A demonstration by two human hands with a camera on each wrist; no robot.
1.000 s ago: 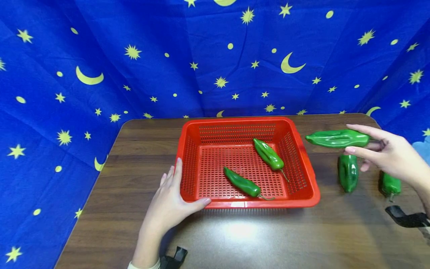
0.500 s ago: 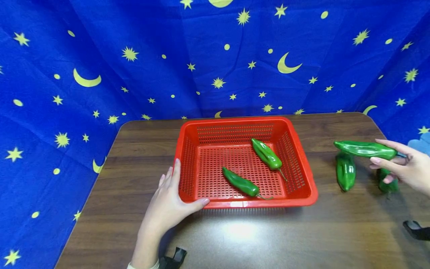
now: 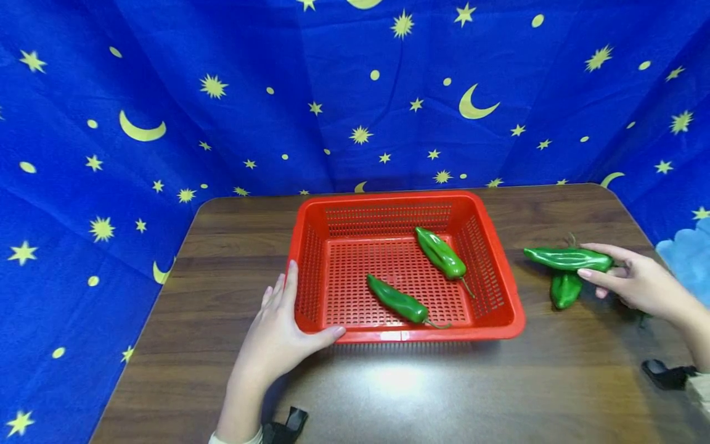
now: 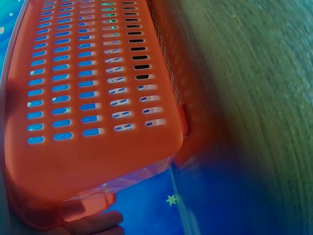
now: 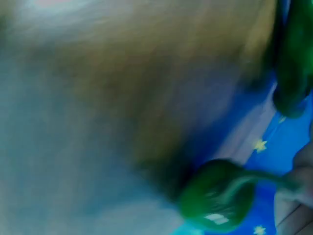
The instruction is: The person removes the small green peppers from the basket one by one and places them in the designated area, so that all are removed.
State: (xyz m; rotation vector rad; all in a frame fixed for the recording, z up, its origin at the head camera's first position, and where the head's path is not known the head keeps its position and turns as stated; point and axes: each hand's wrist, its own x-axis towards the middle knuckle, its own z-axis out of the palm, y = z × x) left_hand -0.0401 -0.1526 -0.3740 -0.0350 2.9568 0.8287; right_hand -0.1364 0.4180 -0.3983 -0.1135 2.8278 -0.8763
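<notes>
Pinched by my right hand (image 3: 638,280), a long green pepper (image 3: 566,259) lies level with its tip pointing left. It overlaps a second green pepper (image 3: 566,290) on the table, whose far part is hidden. Most of another pepper (image 3: 642,317) is covered by my right hand. In the right wrist view, a pepper (image 5: 217,196) with a curved stem shows close to the fingers. My left hand (image 3: 277,333) rests at the near left corner of a red basket (image 3: 407,336), fingers straight along its side, thumb on the front rim. Two green peppers (image 3: 440,254) lie inside.
The brown wooden table (image 3: 233,246) holds everything. A blue curtain (image 3: 333,92) with yellow stars and moons hangs behind and beside it. The basket has raised, slotted walls.
My right hand first moved right with its pepper, then back left and lower, over the pepper on the table. My left hand and the basket have stayed put.
</notes>
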